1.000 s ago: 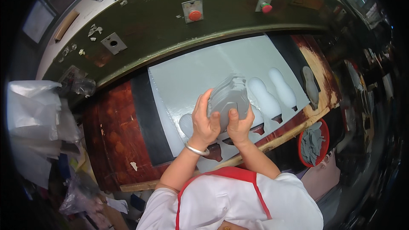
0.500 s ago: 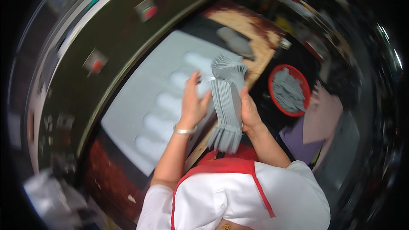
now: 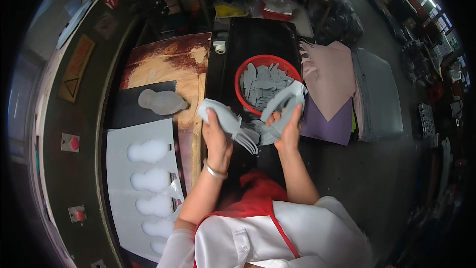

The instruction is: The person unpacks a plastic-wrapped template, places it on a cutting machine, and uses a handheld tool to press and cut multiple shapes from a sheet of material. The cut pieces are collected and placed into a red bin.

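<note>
Both hands hold fanned stacks of grey cut pieces (image 3: pixel 233 124) just in front of a red basin (image 3: pixel 246 72). Left hand (image 3: pixel 216 136) and right hand (image 3: pixel 287 126) (nearer the basin) each have fingers curled, pinching 1 stack.

Grey cutouts (image 3: pixel 233 121) look thin, flexible, matt, like foam or leather; cannot tell which. Red bowl (image 3: pixel 245 72) glossy plastic. Grey sheet (image 3: pixel 119 168) matt, smooth, with punched holes. Table (image 3: pixel 163 64) worn wood, rough, stained. Bracelet (image 3: pixel 214 171) shiny metal. Pink sheets (image 3: pixel 332 77) matt cloth-like.
</note>
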Demonstrator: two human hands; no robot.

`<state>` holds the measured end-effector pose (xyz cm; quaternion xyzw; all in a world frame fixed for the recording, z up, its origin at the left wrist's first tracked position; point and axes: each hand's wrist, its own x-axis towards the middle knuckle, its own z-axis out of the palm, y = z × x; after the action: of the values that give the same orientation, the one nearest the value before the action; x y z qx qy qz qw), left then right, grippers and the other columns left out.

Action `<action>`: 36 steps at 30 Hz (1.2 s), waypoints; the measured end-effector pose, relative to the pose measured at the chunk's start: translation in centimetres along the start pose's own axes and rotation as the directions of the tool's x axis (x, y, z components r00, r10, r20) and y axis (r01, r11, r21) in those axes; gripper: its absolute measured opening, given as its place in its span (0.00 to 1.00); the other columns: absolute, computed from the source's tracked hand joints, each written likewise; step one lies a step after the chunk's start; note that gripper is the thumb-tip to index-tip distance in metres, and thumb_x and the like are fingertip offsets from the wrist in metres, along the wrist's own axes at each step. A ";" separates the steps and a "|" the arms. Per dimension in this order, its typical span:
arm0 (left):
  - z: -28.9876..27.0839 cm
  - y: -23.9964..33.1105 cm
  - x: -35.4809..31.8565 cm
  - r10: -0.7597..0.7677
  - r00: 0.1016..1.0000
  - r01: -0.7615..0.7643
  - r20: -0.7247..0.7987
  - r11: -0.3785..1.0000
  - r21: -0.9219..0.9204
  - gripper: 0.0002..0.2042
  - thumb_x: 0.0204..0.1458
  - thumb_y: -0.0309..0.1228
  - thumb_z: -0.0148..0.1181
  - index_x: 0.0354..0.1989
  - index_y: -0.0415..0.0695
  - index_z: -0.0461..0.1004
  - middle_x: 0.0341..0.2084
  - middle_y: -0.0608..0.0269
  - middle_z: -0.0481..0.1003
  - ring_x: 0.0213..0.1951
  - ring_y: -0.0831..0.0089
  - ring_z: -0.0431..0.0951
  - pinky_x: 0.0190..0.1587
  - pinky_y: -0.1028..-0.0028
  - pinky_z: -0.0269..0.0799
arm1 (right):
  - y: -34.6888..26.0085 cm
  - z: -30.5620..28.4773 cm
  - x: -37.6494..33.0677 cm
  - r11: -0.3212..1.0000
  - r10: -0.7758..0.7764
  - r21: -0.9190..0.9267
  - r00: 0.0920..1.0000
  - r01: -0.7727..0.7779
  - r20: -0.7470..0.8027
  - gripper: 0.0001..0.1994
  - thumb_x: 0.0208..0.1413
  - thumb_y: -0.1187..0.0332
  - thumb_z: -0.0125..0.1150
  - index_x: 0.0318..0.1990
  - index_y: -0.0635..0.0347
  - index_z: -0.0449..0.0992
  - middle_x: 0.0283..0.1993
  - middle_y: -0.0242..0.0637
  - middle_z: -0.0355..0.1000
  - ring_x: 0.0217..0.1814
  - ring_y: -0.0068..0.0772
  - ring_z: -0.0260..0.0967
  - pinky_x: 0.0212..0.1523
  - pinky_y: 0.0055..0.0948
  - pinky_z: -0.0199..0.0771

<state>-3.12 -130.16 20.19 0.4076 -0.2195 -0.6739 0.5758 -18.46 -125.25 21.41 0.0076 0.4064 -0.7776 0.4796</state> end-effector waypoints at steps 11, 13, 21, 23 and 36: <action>4.5 -14.7 17.5 -0.523 0.849 0.495 -0.074 0.837 -0.233 0.32 0.58 0.54 0.49 0.61 0.38 0.61 0.57 0.53 0.66 0.56 0.55 0.69 0.54 0.47 0.66 | -7.0 -10.8 -9.4 0.793 -0.388 -0.253 0.779 0.555 0.493 0.31 0.60 0.43 0.45 0.45 0.70 0.67 0.34 0.45 0.68 0.33 0.38 0.69 0.33 0.40 0.73; 4.3 -15.0 20.1 -0.569 0.822 0.565 0.037 0.804 -0.182 0.36 0.59 0.59 0.41 0.66 0.43 0.54 0.66 0.53 0.56 0.66 0.53 0.56 0.64 0.44 0.49 | -7.0 -11.7 -10.6 0.753 -0.400 -0.303 0.772 0.584 0.493 0.32 0.58 0.42 0.47 0.45 0.71 0.67 0.34 0.45 0.69 0.34 0.39 0.69 0.34 0.40 0.73; 0.6 -5.3 14.6 -0.447 0.840 0.371 0.306 0.886 0.277 0.32 0.61 0.53 0.43 0.63 0.36 0.58 0.55 0.50 0.68 0.58 0.61 0.67 0.62 0.58 0.57 | -2.8 -5.2 -8.7 0.477 -0.488 -0.439 0.645 0.762 0.588 0.39 0.49 0.36 0.56 0.45 0.73 0.69 0.35 0.44 0.71 0.35 0.39 0.72 0.37 0.38 0.74; -1.9 0.5 9.9 -0.207 0.867 0.125 0.454 0.971 0.204 0.30 0.62 0.50 0.43 0.62 0.36 0.59 0.49 0.51 0.72 0.52 0.63 0.72 0.60 0.64 0.62 | -1.1 -2.0 -7.5 0.410 -0.441 -0.417 0.577 0.811 0.687 0.41 0.46 0.34 0.58 0.45 0.73 0.69 0.35 0.44 0.72 0.36 0.39 0.73 0.38 0.38 0.74; -13.0 19.2 -13.9 0.815 0.579 -0.472 -0.034 0.369 0.800 0.44 0.52 0.59 0.55 0.63 0.29 0.55 0.53 0.48 0.67 0.53 0.61 0.71 0.54 0.69 0.65 | 17.3 12.4 -14.9 0.817 0.304 -0.365 0.204 0.446 0.931 0.49 0.50 0.28 0.46 0.57 0.74 0.56 0.52 0.47 0.64 0.53 0.35 0.63 0.52 0.32 0.65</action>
<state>18.83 -119.23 31.56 0.6093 -0.4770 -0.1306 0.6198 7.25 -125.82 24.92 -0.6468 0.2218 -0.4646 0.5628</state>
